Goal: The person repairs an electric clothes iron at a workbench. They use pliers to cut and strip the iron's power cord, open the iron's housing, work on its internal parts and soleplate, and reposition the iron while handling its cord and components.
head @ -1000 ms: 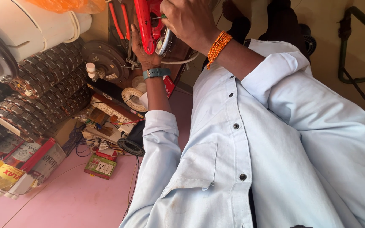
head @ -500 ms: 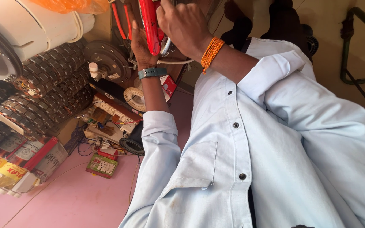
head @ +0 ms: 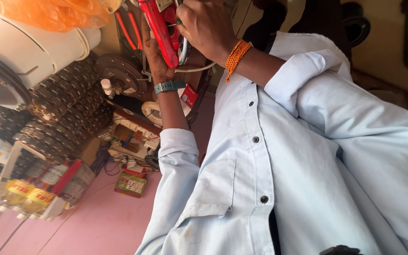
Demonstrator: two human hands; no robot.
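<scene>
A: Left edge first. What's readable?

B: Orange bag (head: 53,14) cut off at the top. White drum (head: 29,47) below it, partly out of frame. Stacked rotors (head: 57,108) beside it, dark, detail hard to make out. Yellow boxes (head: 22,198) low on the pink floor (head: 100,222).

A: Middle?

B: Left hand (head: 154,52), grey watch on the wrist, wraps the red meter (head: 161,28) from behind. Palm hidden by the meter.

A: The meter?

B: Red, glossy, narrow body, held up near the top of frame, upper end cut off. Red leads (head: 126,28) just left of it.

A: Right side?

B: Right hand (head: 204,26), orange beads at the wrist, fingers curled together against the meter's face. What they pinch is too small to tell. White shirt (head: 308,165) fills the rest.
</scene>
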